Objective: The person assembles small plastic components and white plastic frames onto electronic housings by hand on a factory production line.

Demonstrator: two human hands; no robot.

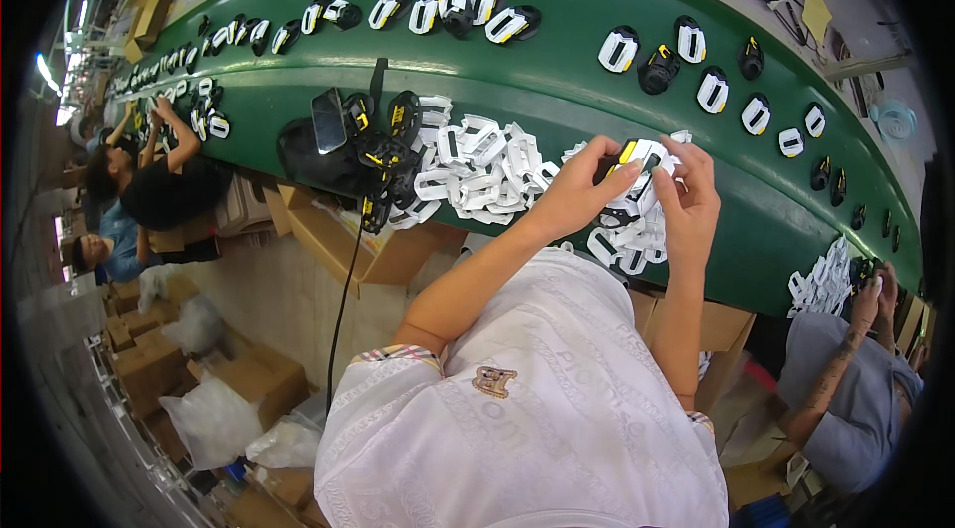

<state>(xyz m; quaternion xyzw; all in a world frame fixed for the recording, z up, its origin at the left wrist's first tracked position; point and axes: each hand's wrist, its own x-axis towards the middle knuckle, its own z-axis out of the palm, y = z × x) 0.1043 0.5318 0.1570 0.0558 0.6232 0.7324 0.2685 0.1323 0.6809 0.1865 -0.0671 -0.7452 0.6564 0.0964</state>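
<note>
Both hands are raised over the green belt, closed on one black-and-white plastic housing (645,158) with a yellow piece on its side. My left hand (582,188) pinches its left side, thumb lying across the front. On the other side, my right hand (690,198) grips the white face with thumb and fingers. What the fingertips touch behind it is hidden. Below the hands lies a small heap of white plastic frames (637,247). Left of my left hand is a larger pile of loose white frames (487,170), beside several black housings (390,155).
The green conveyor belt (557,80) curves across, carrying rows of black-and-white housings (423,12). A phone (328,120) rests on a black bag (298,155); a cable (348,304) hangs down. Co-workers sit at left (169,180) and right (846,389). Cardboard boxes (368,254) stand below.
</note>
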